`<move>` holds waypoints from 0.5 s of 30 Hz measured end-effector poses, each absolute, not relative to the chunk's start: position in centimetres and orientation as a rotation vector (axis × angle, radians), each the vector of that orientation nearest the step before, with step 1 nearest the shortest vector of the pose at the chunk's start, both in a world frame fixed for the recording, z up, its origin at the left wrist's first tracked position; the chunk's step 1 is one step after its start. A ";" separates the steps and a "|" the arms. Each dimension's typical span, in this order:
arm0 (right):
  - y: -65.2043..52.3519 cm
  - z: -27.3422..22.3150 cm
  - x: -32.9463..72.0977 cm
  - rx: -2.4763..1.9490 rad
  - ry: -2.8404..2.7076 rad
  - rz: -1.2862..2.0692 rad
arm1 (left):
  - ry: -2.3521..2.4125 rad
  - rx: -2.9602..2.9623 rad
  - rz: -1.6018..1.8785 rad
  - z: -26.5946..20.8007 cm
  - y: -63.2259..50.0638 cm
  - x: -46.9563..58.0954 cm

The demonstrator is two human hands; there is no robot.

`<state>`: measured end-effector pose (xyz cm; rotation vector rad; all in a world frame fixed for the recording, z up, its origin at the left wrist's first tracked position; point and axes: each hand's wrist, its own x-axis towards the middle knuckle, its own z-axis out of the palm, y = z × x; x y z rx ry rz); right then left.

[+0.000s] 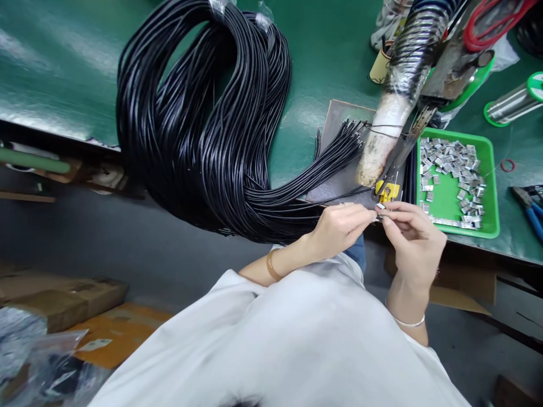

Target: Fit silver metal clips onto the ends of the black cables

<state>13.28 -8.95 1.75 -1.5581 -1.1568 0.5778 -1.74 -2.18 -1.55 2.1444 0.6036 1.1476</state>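
Observation:
My left hand [341, 226] is closed in a pinch at the bench's front edge, on what looks like the end of a black cable; the fingers hide most of it. Facing it, my right hand [416, 237] pinches a small silver USB connector [380, 206], and the fingertips of both hands almost meet. Just beyond them is a small yellow fixture [388, 191]. A large looped bundle of black cables [203, 135] lies to the left, its stripped ends fanned out on a grey board [343, 116]. A green tray [492, 186] of loose silver USB connectors stands to the right.
A taped fume hose [382, 130] hangs down right above the fixture, beside a metal stand [449, 79]. Farther right are a solder wire spool [511, 104], a red ring [508, 165] and blue-handled pliers [532, 212]. Cardboard boxes [55, 299] sit on the floor at left.

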 end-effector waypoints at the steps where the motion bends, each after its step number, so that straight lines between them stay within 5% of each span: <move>1: -8.9 1.6 13.5 -1.499 -1.110 0.680 | 0.563 2.115 1.191 -1.4 -2.2 -1.8; 7: -9.0 1.4 14.1 -1.315 -1.020 1.030 | 0.385 1.751 1.122 -0.3 -1.9 -2.5; 15: -8.6 1.9 12.4 -1.456 -0.982 0.354 | 0.579 0.975 0.721 -0.2 -1.5 -2.3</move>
